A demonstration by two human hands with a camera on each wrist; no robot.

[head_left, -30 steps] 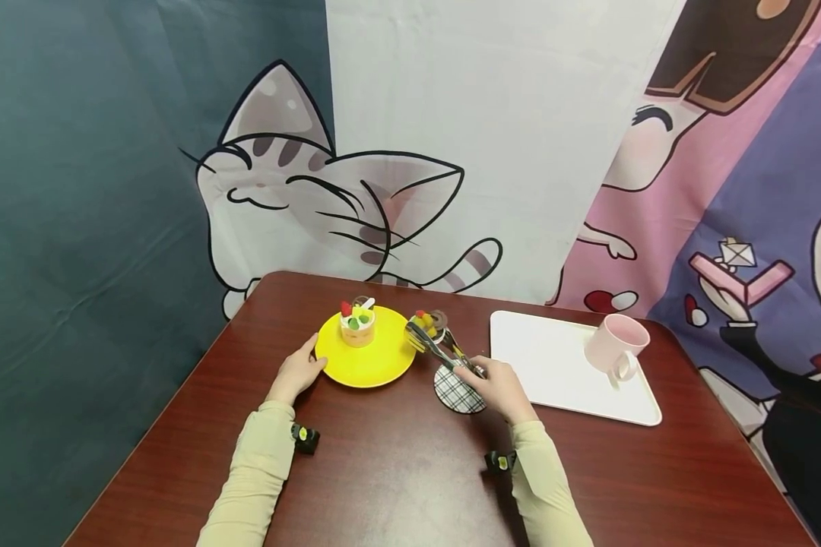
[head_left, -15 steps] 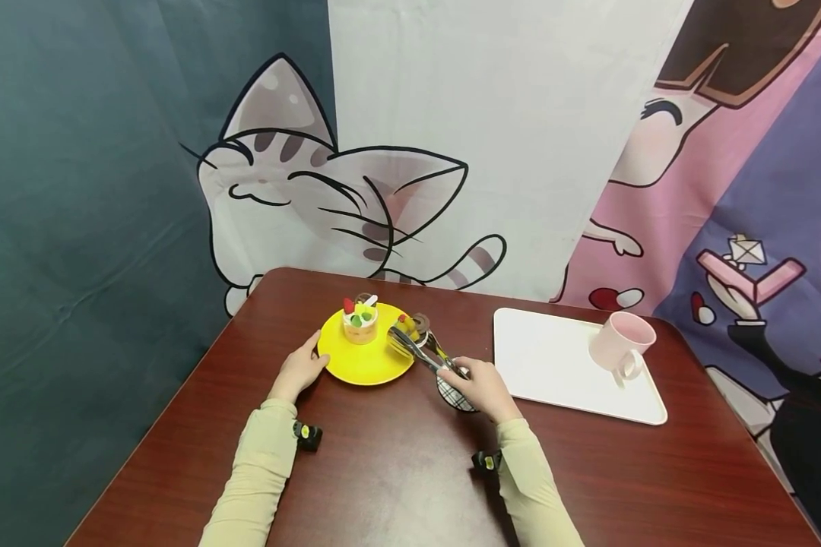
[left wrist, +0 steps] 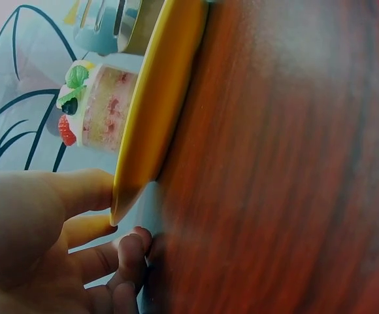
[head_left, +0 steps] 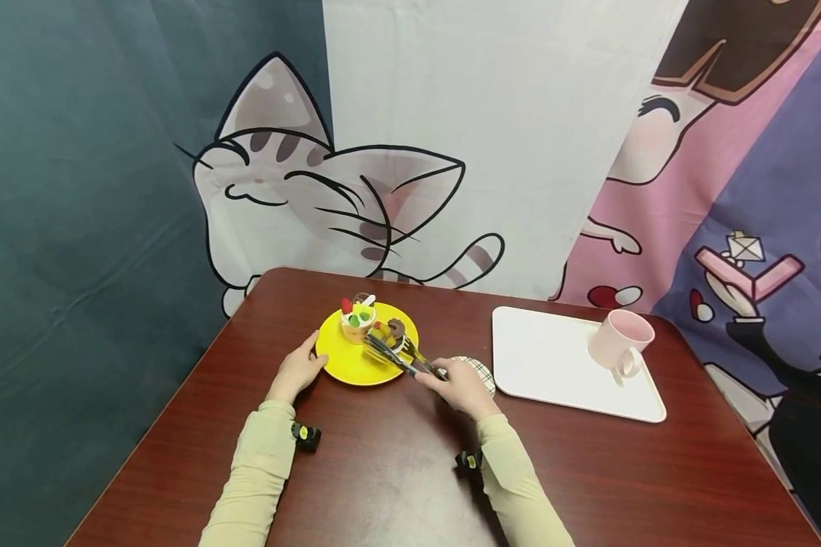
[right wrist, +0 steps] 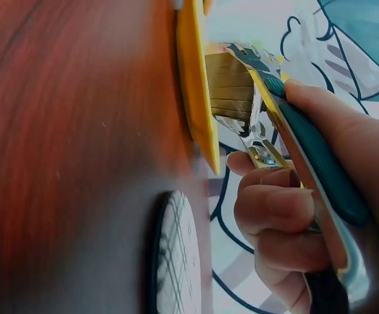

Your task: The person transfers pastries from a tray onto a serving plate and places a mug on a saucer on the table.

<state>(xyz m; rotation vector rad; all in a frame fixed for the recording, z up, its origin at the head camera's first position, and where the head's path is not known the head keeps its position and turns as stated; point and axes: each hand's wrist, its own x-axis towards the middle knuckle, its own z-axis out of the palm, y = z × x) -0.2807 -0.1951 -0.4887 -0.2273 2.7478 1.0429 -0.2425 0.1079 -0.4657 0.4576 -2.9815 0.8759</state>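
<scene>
My left hand (head_left: 296,374) pinches the near-left rim of a yellow plate (head_left: 342,366); in the left wrist view the thumb (left wrist: 88,193) lies against the rim. A small toy cake (head_left: 358,325) topped with a strawberry and green leaves stands on the plate. My right hand (head_left: 461,389) grips metal tongs (head_left: 398,362) with dark green handle grips (right wrist: 320,157). Between the tongs' ends is a second dessert (head_left: 394,331) with fruit and brown topping, over the plate's right part. Whether its base touches the plate I cannot tell.
A round checked coaster (head_left: 479,369) lies partly behind my right hand. Right of it is a white tray (head_left: 540,357) bearing a pink mug (head_left: 619,339). The brown table (head_left: 383,471) ends at a printed cloth backdrop (head_left: 410,91).
My right hand has moved left with the tongs, carrying the second dessert from beside the plate to over it. My left hand has stayed at the plate's rim.
</scene>
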